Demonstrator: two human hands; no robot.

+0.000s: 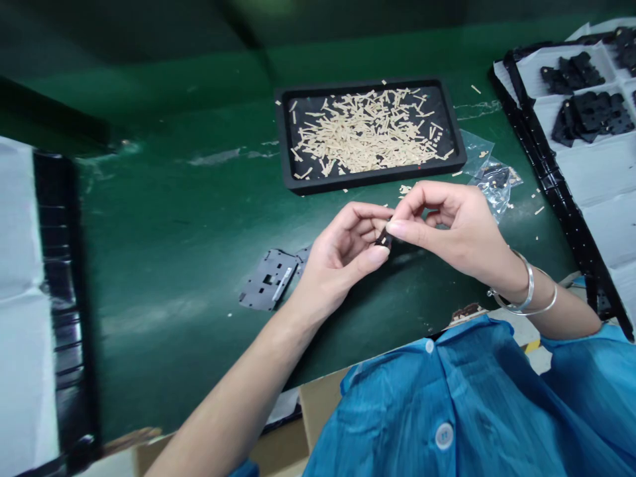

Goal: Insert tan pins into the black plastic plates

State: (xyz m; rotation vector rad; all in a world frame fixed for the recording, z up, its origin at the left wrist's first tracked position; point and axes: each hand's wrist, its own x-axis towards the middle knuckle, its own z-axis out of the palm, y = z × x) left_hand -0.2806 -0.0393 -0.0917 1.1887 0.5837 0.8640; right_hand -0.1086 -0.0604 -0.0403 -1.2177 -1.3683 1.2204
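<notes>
Both hands meet above the green table, in front of a black tray (372, 180) heaped with small cream-coloured strips (368, 132). Between thumb and fingers, my left hand (345, 248) pinches a small black part (383, 238), seen nearly edge-on and mostly covered by the fingers. My right hand (442, 225), its thumb and forefinger pressed together, touches the upper end of that part. Whether a strip is also in the right fingertips cannot be made out. Left of my left hand, flat black plastic plates (269, 279) with square cut-outs lie on the table.
At the right stands a divided tray (561, 179) with black parts (591, 116) in its compartments. A clear plastic bag (491, 182) and loose strips lie beside the black tray. Another white-lined tray (27, 318) borders the left side. The green table's (163, 265) front edge is chipped.
</notes>
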